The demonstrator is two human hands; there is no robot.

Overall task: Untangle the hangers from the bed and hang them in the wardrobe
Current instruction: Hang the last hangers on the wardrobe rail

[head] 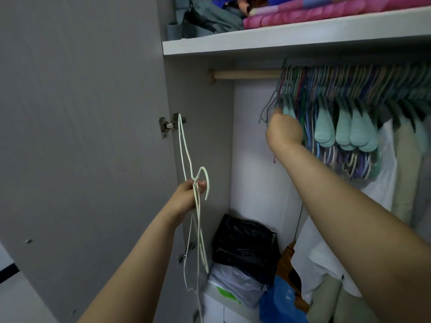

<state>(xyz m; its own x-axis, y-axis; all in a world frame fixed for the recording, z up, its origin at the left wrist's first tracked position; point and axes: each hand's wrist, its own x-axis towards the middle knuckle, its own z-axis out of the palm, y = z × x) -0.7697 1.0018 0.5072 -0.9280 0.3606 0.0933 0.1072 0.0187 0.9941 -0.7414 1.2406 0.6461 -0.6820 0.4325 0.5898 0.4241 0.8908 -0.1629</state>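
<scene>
The left hand [187, 194], low and left of centre in the frame, pinched a pale wire hanger [197, 206] at its neck, fingers curled round the twist just under the hook; a second pale hanger seemed to hang with it, though the thin wires overlapped too much to be sure. Held this way the hook stayed free and pointed up, probably kept ready to go on the rail. The right hand [283, 131], right of centre, reached into the hung hangers [349, 94] at the leftmost end of the packed row; its fingers were buried among the wires, so whether they gripped one or merely pushed the bunch aside could not be told. The likely purpose was to settle a hanger or clear room. The wooden rail [247, 74] showed a bare stretch to the left of the bunch, under the white shelf [256, 43] bearing folded bedding [314, 12]. Bags [245, 243] lay at the lower centre of the wardrobe.
</scene>
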